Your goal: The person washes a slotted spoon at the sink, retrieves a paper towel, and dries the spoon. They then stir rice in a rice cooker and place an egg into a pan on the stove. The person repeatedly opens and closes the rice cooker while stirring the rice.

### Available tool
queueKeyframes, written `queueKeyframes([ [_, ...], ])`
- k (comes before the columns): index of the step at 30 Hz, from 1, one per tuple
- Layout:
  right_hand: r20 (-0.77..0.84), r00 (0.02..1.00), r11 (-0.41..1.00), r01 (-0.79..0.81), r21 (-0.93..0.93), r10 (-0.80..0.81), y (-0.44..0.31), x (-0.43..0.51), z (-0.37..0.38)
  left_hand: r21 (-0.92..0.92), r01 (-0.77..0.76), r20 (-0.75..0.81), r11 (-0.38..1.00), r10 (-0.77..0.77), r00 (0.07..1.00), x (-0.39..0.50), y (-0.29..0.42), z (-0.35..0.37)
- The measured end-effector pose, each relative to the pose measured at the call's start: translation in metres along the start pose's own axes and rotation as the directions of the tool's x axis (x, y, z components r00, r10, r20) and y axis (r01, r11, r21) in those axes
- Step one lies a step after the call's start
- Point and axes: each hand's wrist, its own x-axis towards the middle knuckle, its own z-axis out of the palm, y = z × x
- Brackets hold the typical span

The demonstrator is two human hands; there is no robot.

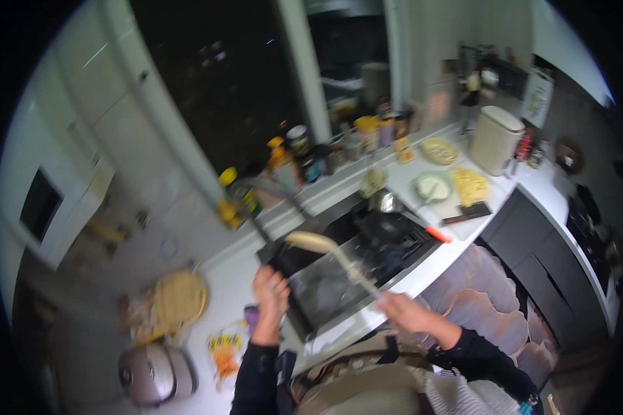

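My right hand (407, 312) grips the thin end of a long-handled beige utensil (314, 241), blurred, so its exact kind is unclear. Its wide, rounded end reaches up and left over the sink. My left hand (271, 291) hovers by the sink's left edge with the fingers curled in; nothing shows in it. Beneath the utensil is a dark sink (324, 290), whose near basin looks wet. A dark faucet (259, 228) rises behind it. In the sink's right part sit a dark round pan (384, 228) and a shiny metal utensil with an orange handle (438, 234).
Bottles and jars (285, 163) line the window sill. On the right counter are a green bowl with white contents (432, 188), yellow food pieces (470, 187), a cleaver (467, 213) and a beige bin (496, 141). At left are a rice cooker (153, 374), a food packet (225, 358) and a woven basket (180, 300).
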Motion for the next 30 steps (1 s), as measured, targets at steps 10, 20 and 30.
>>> queueKeyframes([
  [10, -0.214, 0.927, 0.803, 0.133, -0.582, -0.308, -0.004, -0.015, 0.046, -0.09, 0.215, 0.28, 0.972, -0.183, 0.942, -0.007, 0.028, 0.012],
  [20, -0.277, 0.887, 0.681, 0.057, -0.73, -0.37, 0.002, -0.008, 0.06, 0.425, -0.393, 0.165, 0.815, 0.357, 0.919, -0.052, 0.02, 0.033],
  [30, -0.274, 0.825, 0.631, 0.124, -0.766, -0.495, -0.03, -0.002, 0.051, 0.853, -0.507, 0.508, -0.122, 0.42, 0.752, -0.049, 0.061, 0.026],
])
